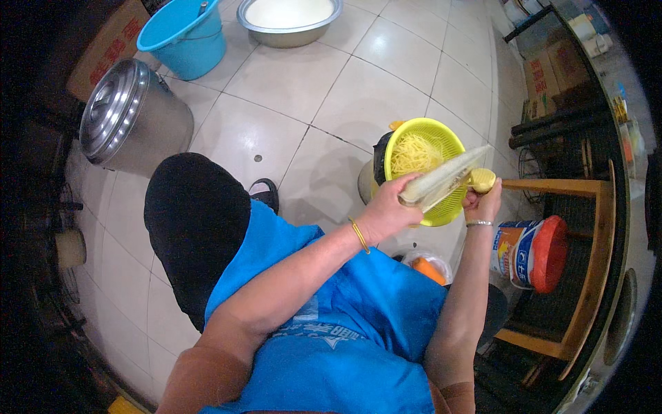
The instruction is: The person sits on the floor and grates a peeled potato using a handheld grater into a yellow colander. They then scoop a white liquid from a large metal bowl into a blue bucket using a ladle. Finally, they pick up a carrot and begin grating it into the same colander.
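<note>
My left hand (pixel 390 207) grips one end of a long, pale hand grater (pixel 439 178), which slants over a yellow-green plastic colander (pixel 446 211). In the colander lies a heap of thin yellow shreds (pixel 414 154), which look like potato. At the grater's right side, my right hand (pixel 483 204) holds a peeled yellow piece (pixel 482 180), probably potato, with a ridged cut face. Whether this piece touches the grater is hard to tell. Beneath the colander stands a container (pixel 366 181) with a dark rim, mostly hidden.
An orange carrot (pixel 428 269) lies in a pale bowl or bag near my right knee. To the right are a red-topped plastic bucket (pixel 549 253) and a wooden chair frame (pixel 595 290). A lidded steel pot (pixel 150 124), blue bucket (pixel 194 52) and metal basin (pixel 289 37) stand on the tiles.
</note>
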A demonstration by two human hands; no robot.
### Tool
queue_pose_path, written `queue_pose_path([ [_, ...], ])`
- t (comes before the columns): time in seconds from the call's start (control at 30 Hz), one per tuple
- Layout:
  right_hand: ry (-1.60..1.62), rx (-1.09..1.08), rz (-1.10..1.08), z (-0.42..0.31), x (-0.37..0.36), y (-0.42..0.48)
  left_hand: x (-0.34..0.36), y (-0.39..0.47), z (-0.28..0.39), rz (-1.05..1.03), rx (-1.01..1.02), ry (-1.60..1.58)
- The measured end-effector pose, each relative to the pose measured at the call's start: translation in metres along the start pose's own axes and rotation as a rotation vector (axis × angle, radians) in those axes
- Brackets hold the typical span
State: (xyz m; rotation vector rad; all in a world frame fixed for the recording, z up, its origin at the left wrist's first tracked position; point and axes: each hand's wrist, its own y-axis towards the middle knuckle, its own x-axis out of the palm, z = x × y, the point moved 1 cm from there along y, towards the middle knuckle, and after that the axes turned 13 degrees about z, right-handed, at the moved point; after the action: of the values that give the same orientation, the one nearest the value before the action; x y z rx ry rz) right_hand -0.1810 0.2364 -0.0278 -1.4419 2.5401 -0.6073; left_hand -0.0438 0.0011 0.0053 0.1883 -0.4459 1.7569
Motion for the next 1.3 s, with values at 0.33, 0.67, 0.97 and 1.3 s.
queue_pose_path([
  [0.33, -0.375, -0.04, -0.328, 0.003, 0.035, -0.07, 0.0, 0.006, 0.005, 0.173, -0.091, -0.128],
  [0.67, -0.844, -0.872, -0.364, 0.043, 0.015, -0.032, 0.006, 0.005, -0.008, 0.142, 0.076, 0.088],
  [0.97, -0.553, -0.411, -0.129, 0.038, 0.024, -0.065, -0.003, -0.001, 0.01, 0.121, 0.12, 0.218],
  [1.3, -0.9, -1.067, -0.123, 0.044, 0.021, -0.049, 0.005, 0.004, -0.007, 0.203, 0.087, 0.106],
])
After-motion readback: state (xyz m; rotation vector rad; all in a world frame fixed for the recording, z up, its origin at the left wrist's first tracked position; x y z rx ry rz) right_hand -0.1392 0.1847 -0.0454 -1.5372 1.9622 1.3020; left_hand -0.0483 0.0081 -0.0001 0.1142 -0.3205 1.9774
